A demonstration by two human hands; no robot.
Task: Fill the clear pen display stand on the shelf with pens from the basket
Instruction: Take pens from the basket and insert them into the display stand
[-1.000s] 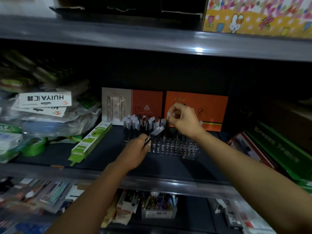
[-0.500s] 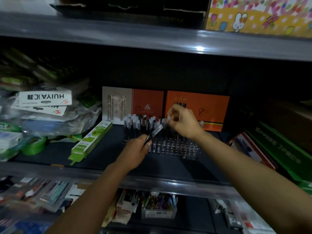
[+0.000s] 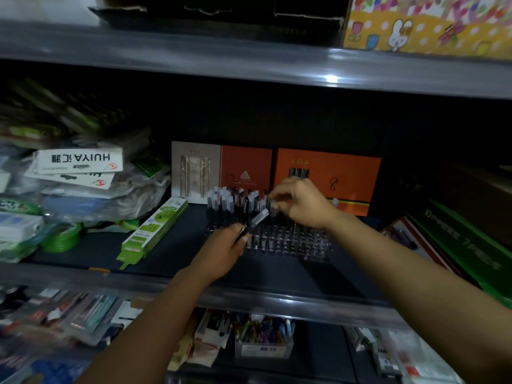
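The clear pen display stand (image 3: 291, 241) sits on the dark middle shelf, its back rows holding several upright pens (image 3: 230, 202) with frosted caps. My left hand (image 3: 221, 250) grips a black pen (image 3: 253, 224) that slants up to the right, its clear cap over the stand's front left. My right hand (image 3: 297, 202) reaches over the stand's back rows, and its fingertips pinch the cap of a pen (image 3: 273, 207) standing there. The stand's front rows show open holes. No basket is in view.
Orange boxes (image 3: 327, 178) and a beige card (image 3: 194, 169) stand behind the stand. A green flat pack (image 3: 153, 230) lies to its left beside bagged goods (image 3: 80, 176). Green boxes (image 3: 465, 245) lie on the right. The shelf lip (image 3: 249, 297) runs below my wrists; another shelf hangs overhead.
My right hand has come down a little over the back rows with the pen it pinches. My left hand and its pen have stayed nearly still.
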